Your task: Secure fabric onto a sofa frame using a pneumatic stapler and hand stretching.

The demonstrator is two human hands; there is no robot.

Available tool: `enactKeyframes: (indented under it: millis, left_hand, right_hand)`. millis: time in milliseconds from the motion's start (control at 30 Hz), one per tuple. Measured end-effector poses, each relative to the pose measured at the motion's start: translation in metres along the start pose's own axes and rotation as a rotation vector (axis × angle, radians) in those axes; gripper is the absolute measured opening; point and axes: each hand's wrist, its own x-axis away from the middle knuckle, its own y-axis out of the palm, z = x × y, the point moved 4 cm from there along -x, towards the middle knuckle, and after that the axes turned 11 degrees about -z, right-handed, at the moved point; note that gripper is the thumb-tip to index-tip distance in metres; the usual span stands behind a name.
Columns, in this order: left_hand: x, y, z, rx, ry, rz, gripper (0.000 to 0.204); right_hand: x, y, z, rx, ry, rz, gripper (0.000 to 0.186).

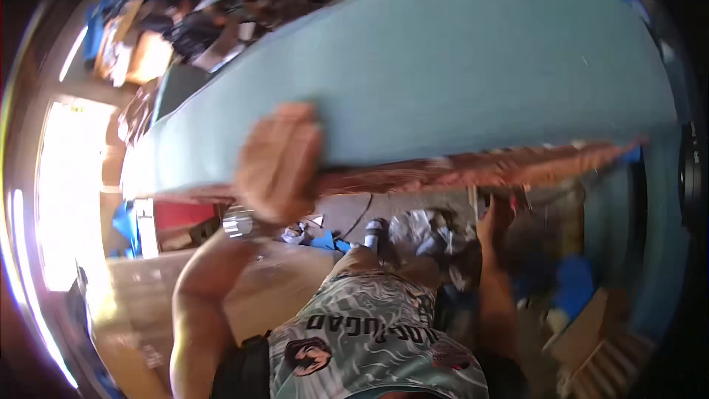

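Observation:
A long padded piece covered in teal fabric (pixel 443 66) stretches across the view in front of me. Crinkled brown-red material (pixel 443 174) runs along its near edge. My left hand (pixel 281 162) is laid over that edge, its fingers stretched onto the teal fabric; motion blurs it. A metallic band (pixel 238 223) circles the left wrist. Lower and to the right, my right hand (pixel 497 220) is closed just under the near edge. Something dark with a bit of red shows beside its fingers, too blurred to name.
Crumpled clear plastic (pixel 425 230) and blue scraps (pixel 325 240) lie on the floor near my feet. At left is a wide brown wrapped surface (pixel 155 288). Cardboard pieces (pixel 591 332) stand at lower right. Mixed clutter (pixel 199 26) fills the far left.

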Motion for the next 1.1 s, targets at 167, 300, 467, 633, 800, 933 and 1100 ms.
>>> enactKeyframes:
  millis: [167,300,467,633,800,933,1100]
  left_hand:
    - [0.052,0.021,0.076,0.726,0.533,-0.225,0.043]
    - [0.098,0.009,0.052,0.891,0.448,-0.084,0.040]
    - [0.132,-0.050,-0.069,0.720,0.188,0.219,0.029]
    - [0.156,-0.073,-0.157,0.291,-0.334,0.143,0.027]
    - [0.205,-0.059,-0.215,0.387,-0.721,-0.032,0.029]
    - [0.227,-0.052,-0.231,0.301,-0.677,0.015,0.030]
    - [0.238,-0.043,-0.231,0.299,-0.676,0.092,0.031]
  right_hand:
    - [0.002,-0.058,-0.161,-0.498,-0.410,0.087,0.028]
    - [0.016,-0.130,-0.279,-0.993,-0.459,-0.181,0.024]
    - [0.034,-0.217,-0.359,-1.593,-0.546,-0.002,0.037]
    - [0.048,-0.235,-0.387,-1.963,-0.491,-0.111,0.044]
    - [0.052,-0.225,-0.408,-2.010,-0.472,-0.131,0.045]
    - [0.053,-0.225,-0.408,-1.941,-0.376,0.022,0.045]
    - [0.060,-0.229,-0.409,-1.973,-0.372,0.073,0.048]
